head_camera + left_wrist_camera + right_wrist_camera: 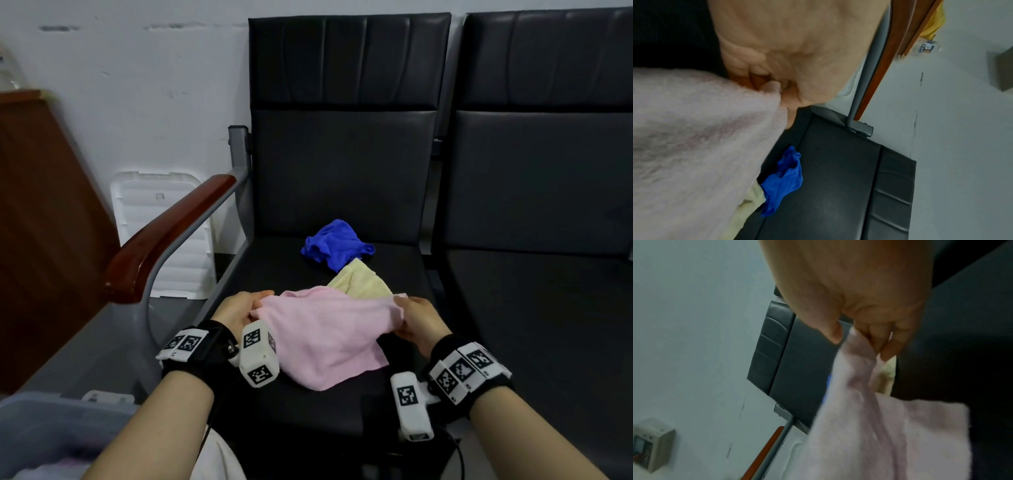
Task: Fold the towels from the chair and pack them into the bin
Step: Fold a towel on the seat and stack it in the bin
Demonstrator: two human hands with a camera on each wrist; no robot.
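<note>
The person is holding a soft pink terry towel [325, 335] by its two far corners over the front of the black padded chair seat [394, 270], so the folding of this first towel is just getting under way. The left hand [239, 308] is pinching the left corner between thumb and curled fingers, and the right hand [416, 322] is clamping the right corner the same way, as the right wrist view is showing plainly. The cloth is sagging between them with its near edge lying crumpled on the seat. Behind it, a pale yellow towel [359, 282] is lying partly tucked under the pink one, and a crumpled bright blue cloth [337, 245] is sitting just beyond, touching it. A translucent grey plastic bin [51, 425] is waiting at lower left; its contents are probably fabric, though the view there is too blurred to tell. The next move is likely calling for pulling the towel taut and flat, then bringing the held corners onto the near edge.
</note>
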